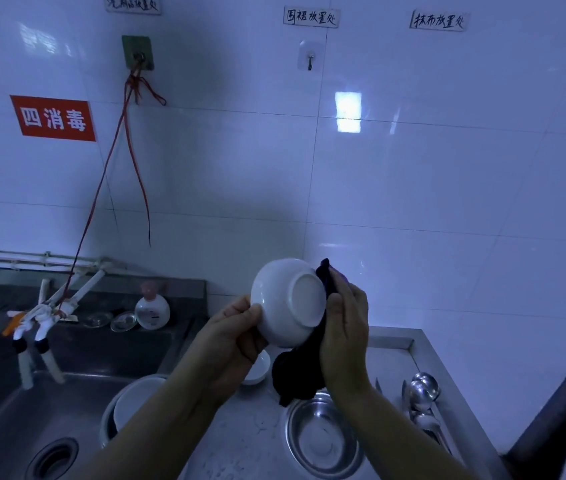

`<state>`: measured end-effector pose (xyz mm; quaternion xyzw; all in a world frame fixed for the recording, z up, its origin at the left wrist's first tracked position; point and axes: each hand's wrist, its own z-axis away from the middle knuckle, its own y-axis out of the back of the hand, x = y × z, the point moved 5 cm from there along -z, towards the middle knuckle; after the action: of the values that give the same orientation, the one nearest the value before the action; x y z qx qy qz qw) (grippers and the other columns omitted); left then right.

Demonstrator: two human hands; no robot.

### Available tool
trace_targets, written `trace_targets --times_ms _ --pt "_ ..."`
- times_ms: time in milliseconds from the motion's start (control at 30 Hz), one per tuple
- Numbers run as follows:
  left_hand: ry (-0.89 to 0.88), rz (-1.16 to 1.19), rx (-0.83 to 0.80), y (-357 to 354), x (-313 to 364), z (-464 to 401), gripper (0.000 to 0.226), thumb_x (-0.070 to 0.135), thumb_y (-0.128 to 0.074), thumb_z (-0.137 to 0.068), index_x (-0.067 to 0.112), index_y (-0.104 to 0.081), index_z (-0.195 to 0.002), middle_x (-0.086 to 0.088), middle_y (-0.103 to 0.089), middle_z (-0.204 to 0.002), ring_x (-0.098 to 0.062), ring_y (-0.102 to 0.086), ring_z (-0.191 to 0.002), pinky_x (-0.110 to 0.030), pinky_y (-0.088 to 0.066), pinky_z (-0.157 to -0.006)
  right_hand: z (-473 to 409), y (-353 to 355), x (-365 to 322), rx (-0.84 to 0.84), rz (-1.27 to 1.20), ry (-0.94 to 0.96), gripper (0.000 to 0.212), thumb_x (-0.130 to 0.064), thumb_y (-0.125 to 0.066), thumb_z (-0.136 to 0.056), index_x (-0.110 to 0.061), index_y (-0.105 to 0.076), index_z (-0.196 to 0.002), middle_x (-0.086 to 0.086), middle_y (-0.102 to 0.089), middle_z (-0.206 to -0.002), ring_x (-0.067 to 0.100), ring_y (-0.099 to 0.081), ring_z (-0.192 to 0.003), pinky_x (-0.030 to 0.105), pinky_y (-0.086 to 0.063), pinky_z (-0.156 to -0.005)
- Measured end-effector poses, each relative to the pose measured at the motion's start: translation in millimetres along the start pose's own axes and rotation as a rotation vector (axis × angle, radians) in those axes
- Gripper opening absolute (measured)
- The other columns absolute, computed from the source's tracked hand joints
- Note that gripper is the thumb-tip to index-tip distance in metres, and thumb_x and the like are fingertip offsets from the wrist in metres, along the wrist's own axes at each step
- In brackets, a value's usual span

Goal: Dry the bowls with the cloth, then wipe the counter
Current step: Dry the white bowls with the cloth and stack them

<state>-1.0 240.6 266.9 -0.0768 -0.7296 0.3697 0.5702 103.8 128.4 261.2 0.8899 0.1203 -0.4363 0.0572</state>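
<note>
Step in hand: we're drying the round white ceramic bowl [286, 301], held up over the steel table [392, 355], base facing us. Left hand [231, 336] fingers curled on its rim; right hand [345, 336] fingers clamped on the dark crumpled cloth [295, 377], pressing it at the bowl's far side.

Next, we judge: turning the bowl, wiping round, then the table.

Around: shiny steel bowl [323, 434] & small white bowl [257, 370] below; white bowl in steel basin [132, 403] in sink; steel ladles [421, 393] at right, crowding the wipe.
</note>
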Motion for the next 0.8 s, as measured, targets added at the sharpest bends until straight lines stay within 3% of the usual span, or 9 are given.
trace_targets --times_ms 133,233,367,533,633,700,800 --pt "0.043 0.005 0.033 -4.5 -10.1 4.3 0.033 0.005 -0.044 -0.085 -0.003 -0.059 -0.112 -0.02 -0.067 -0.106 -0.026 -0.065 -0.091 -0.032 -0.054 -0.082 3.2 3.1 -8.5 0.035 0.193 0.197 0.034 -0.022 -0.037 -0.098 -0.022 -0.049 -0.131 -0.001 -0.044 -0.125 0.007 -0.043 -0.118 0.014 -0.033 -0.103" --pt "0.065 0.0 0.079 -6.7 -14.5 3.3 0.027 0.003 -0.038 -0.094 0.0 -0.061 -0.108 -0.018 -0.069 -0.1 -0.026 -0.066 -0.089 -0.032 -0.055 -0.08 16.6 -3.4 -16.9 0.006 0.376 0.414 0.038 -0.027 -0.034 -0.101 -0.012 -0.05 -0.132 0.008 -0.047 -0.128 0.014 -0.04 -0.119 0.026 -0.038 -0.102" --pt "0.089 0.055 0.097 -8.9 -18.4 2.7 0.026 0.006 -0.038 -0.095 0.004 -0.063 -0.103 -0.015 -0.073 -0.093 -0.024 -0.069 -0.083 -0.031 -0.057 -0.076 23.5 -5.5 -15.0 0.006 0.457 0.534 0.039 -0.032 -0.03 -0.103 -0.02 -0.045 -0.136 0.007 -0.041 -0.13 0.02 -0.042 -0.117 0.034 -0.044 -0.097" --pt "0.132 0.191 0.137 -12.2 -27.5 1.2 0.029 0.012 -0.049 -0.083 0.004 -0.063 -0.107 -0.017 -0.069 -0.098 -0.024 -0.065 -0.086 -0.031 -0.057 -0.075 31.1 -12.9 -9.8 -0.001 0.662 0.757 0.046 -0.035 -0.054 -0.092 -0.02 -0.043 -0.133 0.009 -0.041 -0.126 0.023 -0.044 -0.114 0.034 -0.048 -0.092" --pt "0.142 0.264 0.179 -14.1 -31.3 0.5 0.036 0.014 -0.054 -0.075 0.002 -0.062 -0.108 -0.017 -0.069 -0.094 -0.023 -0.064 -0.085 -0.031 -0.055 -0.077 34.1 -14.8 -6.3 -0.021 0.641 0.809 0.05 -0.036 -0.059 -0.091 -0.025 -0.042 -0.136 0.008 -0.04 -0.128 0.024 -0.041 -0.117 0.034 -0.048 -0.092" --pt "0.154 0.324 0.2 -15.0 -30.7 0.6 0.029 0.013 -0.054 -0.077 0.0 -0.061 -0.102 -0.018 -0.067 -0.092 -0.023 -0.063 -0.085 -0.033 -0.054 -0.078 33.4 -13.4 -1.1 -0.051 0.653 0.847 0.043 -0.041 -0.061 -0.09 -0.034 -0.048 -0.131 0.003 -0.047 -0.125 0.022 -0.045 -0.116 0.035 -0.049 -0.091" --pt "0.183 0.41 0.222 -17.4 -29.8 0.5 0.02 0.01 -0.047 -0.09 -0.005 -0.057 -0.099 -0.021 -0.067 -0.091 -0.024 -0.067 -0.079 -0.036 -0.056 -0.072 25.1 -2.8 3.0 -0.016 0.542 0.664 0.03 -0.054 -0.066 -0.082 -0.041 -0.063 -0.109 -0.009 -0.062 -0.112 0.017 -0.061 -0.104 0.04 -0.054 -0.089"
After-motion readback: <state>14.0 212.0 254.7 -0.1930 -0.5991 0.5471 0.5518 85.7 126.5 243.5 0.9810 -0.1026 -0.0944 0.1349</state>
